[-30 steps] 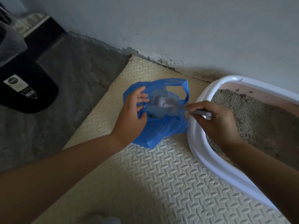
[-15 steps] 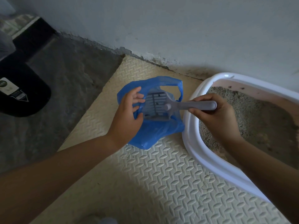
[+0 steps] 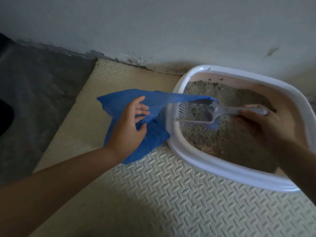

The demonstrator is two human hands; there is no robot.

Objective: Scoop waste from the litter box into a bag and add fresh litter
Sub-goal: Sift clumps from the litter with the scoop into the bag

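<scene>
Over the box [image 3: 213, 170], at its left end, our right hand [image 3: 266, 129] is gripping the scoop [image 3: 196, 114] by the handle, fingers wrapped tight round the grip, back of the hand up. Our right forearm is crossing the near rim. Our left hand [image 3: 130, 130] is reaching out over the mat [image 3: 171, 194], fingers curled and pinching a fold of the bag [image 3: 153, 141].

Scoop: pale grey, slotted, lying roughly level, head pointing left and hovering just above the litter [image 3: 227, 141] beside the left rim. A few grains are sitting in it.

Bag: blue, thin, crumpled, resting on the mat and touching the box's left side. One strip is stretching over the rim to the scoop's neck. We cannot tell what the bag is holding.

Box: white rim, pinkish walls, grey litter heaped at the far-left end, thinning to bare floor near us.
</scene>
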